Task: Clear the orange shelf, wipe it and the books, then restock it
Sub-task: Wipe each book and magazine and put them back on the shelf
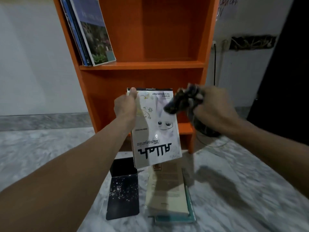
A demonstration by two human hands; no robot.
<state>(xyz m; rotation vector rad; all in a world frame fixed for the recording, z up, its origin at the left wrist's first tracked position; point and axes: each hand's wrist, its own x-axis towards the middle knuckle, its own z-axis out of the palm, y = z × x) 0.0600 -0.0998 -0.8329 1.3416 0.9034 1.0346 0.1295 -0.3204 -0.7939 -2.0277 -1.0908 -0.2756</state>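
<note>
My left hand grips a white book by its far left corner, holding it upside down in the air before the orange shelf. My right hand clutches a dark crumpled cloth, which touches the book's upper right corner. Several books lean against the left wall of the shelf's upper compartment. The lower compartments that I can see hold nothing.
On the marble floor below the book lie a black speckled book and a stack of pale books. A cable runs down the white wall to the right of the shelf. A dark surface stands at far right.
</note>
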